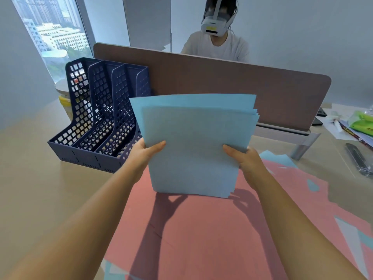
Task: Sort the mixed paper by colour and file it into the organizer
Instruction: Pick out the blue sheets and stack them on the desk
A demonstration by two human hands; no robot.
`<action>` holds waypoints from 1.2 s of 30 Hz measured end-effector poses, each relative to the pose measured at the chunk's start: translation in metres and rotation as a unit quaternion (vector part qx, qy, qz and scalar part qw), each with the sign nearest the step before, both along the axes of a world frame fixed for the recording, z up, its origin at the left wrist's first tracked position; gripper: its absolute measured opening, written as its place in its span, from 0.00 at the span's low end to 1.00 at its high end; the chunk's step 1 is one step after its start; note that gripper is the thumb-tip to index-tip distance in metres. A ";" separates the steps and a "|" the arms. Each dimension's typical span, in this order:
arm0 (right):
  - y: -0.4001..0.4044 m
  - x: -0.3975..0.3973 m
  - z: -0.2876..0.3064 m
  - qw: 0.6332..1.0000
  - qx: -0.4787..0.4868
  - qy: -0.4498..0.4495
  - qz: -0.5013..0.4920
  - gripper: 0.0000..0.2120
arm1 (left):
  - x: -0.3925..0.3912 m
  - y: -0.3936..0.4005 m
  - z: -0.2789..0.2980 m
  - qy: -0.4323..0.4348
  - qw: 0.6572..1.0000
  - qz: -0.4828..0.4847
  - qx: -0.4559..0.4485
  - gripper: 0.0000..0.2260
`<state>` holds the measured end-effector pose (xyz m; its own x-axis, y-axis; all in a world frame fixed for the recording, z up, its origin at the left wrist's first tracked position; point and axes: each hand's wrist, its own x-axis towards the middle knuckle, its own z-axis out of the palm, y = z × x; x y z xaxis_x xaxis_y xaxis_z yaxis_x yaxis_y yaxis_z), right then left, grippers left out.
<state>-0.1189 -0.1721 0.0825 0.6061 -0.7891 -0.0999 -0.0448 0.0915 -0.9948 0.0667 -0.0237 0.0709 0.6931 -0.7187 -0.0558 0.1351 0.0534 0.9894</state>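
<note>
I hold a stack of light blue paper [193,142] upright above the desk, its sheets slightly fanned at the top right. My left hand [144,152] grips its left edge, thumb on the front. My right hand [245,158] grips the right edge the same way. Pink sheets [201,229] lie spread on the desk beneath, with bits of blue paper [278,158] showing at their edges. The dark blue mesh organizer [101,118] with three slots stands at the left, just beyond my left hand. No paper is visible in it.
A brown divider panel [242,87] runs behind the paper; a person with a headset sits beyond it. A yellow-lidded container [64,102] stands behind the organizer. At the right lie a green packet [361,124], loose papers and a dark stapler-like object [357,158].
</note>
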 end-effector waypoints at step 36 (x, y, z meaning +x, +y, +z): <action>-0.010 0.015 -0.050 0.995 0.046 0.031 -0.082 0.13 | 0.028 -0.031 -0.045 0.011 0.997 -0.074 -0.012 0.16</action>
<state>-0.1037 -0.1819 0.0325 0.4605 -0.8627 -0.2091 -0.0826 0.1929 -0.9777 0.0952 -0.0544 0.0260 0.5789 -0.8138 -0.0508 0.1650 0.0559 0.9847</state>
